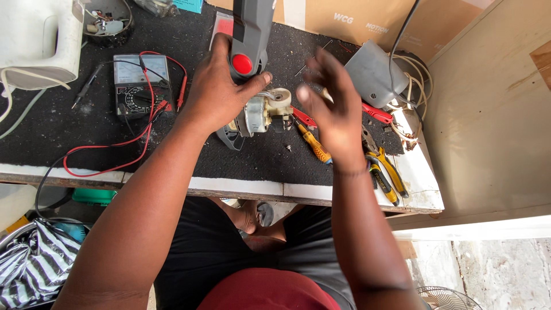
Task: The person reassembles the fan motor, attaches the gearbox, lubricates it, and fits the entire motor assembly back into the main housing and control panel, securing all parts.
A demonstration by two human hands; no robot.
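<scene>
Our left hand clamped the grey appliance handle with its bared, rigid, probably hefty motor on the tabletop, best held by the casing, while our right hand hovered open, empty.

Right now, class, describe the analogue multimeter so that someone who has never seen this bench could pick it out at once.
Start at the black mat covering the workbench and look to its left half, between the white appliance and the left hand. There lies the multimeter, a dark, flat box. Unlike its neighbours, it has a pale needle-scale window above a round dial, with red and black leads looping from it.
</scene>
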